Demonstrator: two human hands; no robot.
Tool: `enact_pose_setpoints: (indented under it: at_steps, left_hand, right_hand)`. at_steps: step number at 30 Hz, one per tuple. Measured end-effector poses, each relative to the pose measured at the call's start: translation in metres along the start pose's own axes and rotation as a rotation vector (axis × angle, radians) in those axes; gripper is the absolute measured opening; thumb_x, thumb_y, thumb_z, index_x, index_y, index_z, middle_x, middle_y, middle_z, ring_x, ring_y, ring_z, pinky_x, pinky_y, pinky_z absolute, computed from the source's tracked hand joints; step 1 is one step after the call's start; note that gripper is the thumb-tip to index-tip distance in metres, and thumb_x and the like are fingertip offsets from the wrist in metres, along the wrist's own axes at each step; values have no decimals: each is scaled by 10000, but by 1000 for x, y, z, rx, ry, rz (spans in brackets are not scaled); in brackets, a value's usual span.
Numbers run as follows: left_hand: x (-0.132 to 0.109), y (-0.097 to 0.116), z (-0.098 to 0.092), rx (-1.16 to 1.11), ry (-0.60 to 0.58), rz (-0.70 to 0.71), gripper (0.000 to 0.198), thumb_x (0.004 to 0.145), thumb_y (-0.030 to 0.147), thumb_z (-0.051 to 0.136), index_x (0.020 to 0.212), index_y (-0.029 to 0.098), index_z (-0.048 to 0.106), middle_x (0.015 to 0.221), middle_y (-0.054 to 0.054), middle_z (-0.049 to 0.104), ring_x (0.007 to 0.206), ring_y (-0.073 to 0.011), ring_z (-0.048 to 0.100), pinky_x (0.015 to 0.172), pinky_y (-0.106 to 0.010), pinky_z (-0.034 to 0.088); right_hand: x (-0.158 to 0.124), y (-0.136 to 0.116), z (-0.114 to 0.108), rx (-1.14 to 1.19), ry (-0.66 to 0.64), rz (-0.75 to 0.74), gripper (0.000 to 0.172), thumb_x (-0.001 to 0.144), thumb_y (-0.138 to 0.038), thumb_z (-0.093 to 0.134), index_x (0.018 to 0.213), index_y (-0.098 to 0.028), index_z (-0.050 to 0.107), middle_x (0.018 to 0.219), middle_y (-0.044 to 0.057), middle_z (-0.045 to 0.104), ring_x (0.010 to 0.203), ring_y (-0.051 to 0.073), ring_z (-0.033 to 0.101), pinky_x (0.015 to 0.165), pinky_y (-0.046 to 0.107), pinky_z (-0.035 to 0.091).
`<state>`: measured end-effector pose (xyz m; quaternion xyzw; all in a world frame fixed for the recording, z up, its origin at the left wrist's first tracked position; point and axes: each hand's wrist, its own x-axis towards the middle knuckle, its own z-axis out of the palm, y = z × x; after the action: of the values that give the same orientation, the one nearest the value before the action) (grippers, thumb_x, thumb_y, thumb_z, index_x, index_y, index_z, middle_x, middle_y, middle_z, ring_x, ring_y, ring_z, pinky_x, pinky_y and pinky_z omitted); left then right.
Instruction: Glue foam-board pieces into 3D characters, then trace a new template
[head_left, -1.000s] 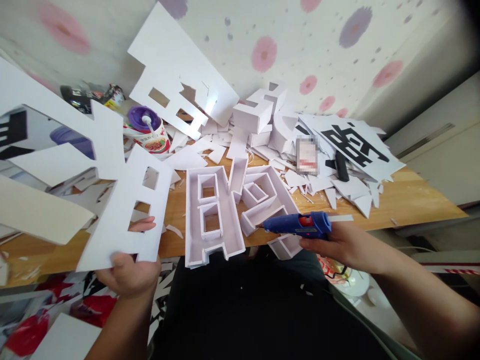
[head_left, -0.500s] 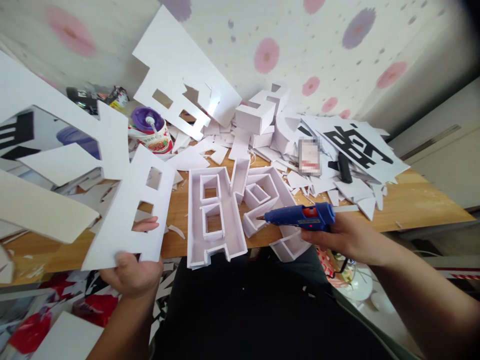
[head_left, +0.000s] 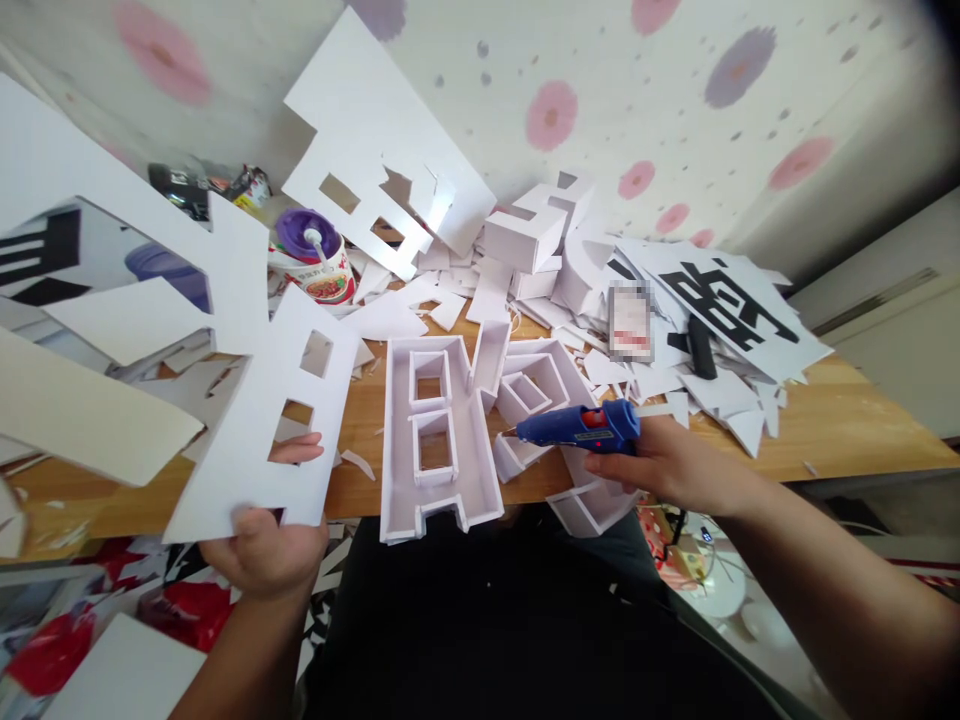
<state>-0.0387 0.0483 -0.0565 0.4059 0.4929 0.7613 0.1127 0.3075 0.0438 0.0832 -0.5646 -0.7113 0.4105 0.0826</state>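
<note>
My left hand (head_left: pixel 271 548) is closed on the lower edge of a white foam board piece (head_left: pixel 247 450) with square cut-outs. Its thumb is in front, and fingers show through one opening. My right hand (head_left: pixel 660 465) grips a blue hot glue gun (head_left: pixel 581 427), whose nozzle points left. The nozzle tip is over the raised walls of a white foam letter shape (head_left: pixel 442 430) at the front edge of the table; whether it touches them I cannot tell. This shape has an outer rim and walled square openings.
White scraps cover much of the wooden table (head_left: pixel 862 410). Behind stand a large cut board (head_left: pixel 375 110), finished white shapes (head_left: pixel 529 235) and a food tub (head_left: pixel 326 275) with a purple lid. To the right lie printed character sheets (head_left: pixel 735 310) and a black-handled tool (head_left: pixel 701 347).
The glue gun in my right hand has shifted slightly left along the letter shape. My left hand keeps its hold on the board, and the whole view has moved a little.
</note>
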Motion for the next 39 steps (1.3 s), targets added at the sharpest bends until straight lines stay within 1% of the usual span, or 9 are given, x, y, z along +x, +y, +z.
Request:
enact_pose_setpoints:
  at_steps: [6,13,17,21,24,27,33,36,39]
  left_hand:
    - [2,4,7,-82,-1,112,213,699,301,465,737,162,623,728,-73,636,664,-276,627,623,-461,518]
    - [2,4,1,-23,-58,67,240,686,310,442,738,171,632,739,-73,636,690,-283,629,634,-461,522]
    - [4,12,8,3,-55,99,276,698,394,467,728,172,628,727,-74,629,683,-287,624,628,-465,517]
    - [6,20,16,0,-3,119,277,671,387,445,708,179,625,709,-74,625,660,-295,618,598,-478,511]
    - [5,23,18,32,-16,73,256,618,331,419,671,181,619,695,-75,623,671,-303,623,593,-481,515]
    - [5,24,18,62,-29,68,217,613,289,408,631,179,594,678,-72,616,677,-298,628,607,-475,520]
    - [7,20,18,8,-5,156,148,619,311,433,591,196,520,665,-64,606,669,-298,624,602,-484,518]
    - [6,18,15,-8,-17,117,125,616,306,450,583,200,509,665,-62,610,683,-305,628,603,-489,520]
    - [6,18,15,-2,-17,87,101,589,276,433,573,203,501,668,-60,612,689,-311,631,600,-488,517]
  right_hand:
    - [1,4,0,-21,2,-31,341,881,-486,567,1045,-223,710,745,-3,649,700,188,599,680,303,495]
    - [-4,21,-6,45,73,63,336,851,-524,593,950,-221,698,656,-14,570,631,176,543,593,297,454]
    - [-7,31,-9,166,148,114,367,812,-540,628,956,-206,678,695,1,573,631,173,535,571,307,471]
    - [-5,37,-10,168,125,137,350,818,-542,635,875,-196,647,681,1,568,595,159,550,541,292,483]
    - [-2,38,-9,157,129,135,343,822,-533,633,826,-190,624,636,-10,544,555,148,557,513,276,483]
    - [-1,36,-9,159,133,118,309,826,-501,633,874,-196,633,628,-23,539,538,140,562,505,267,488]
    - [-1,40,-9,159,132,94,287,840,-493,623,869,-207,623,645,-28,542,548,141,572,512,271,504]
    - [-1,42,-9,154,129,105,294,841,-498,625,832,-204,617,622,-27,534,537,140,563,496,267,496]
    - [-3,45,-13,166,141,113,300,830,-504,637,880,-208,649,646,-18,549,537,139,551,481,268,494]
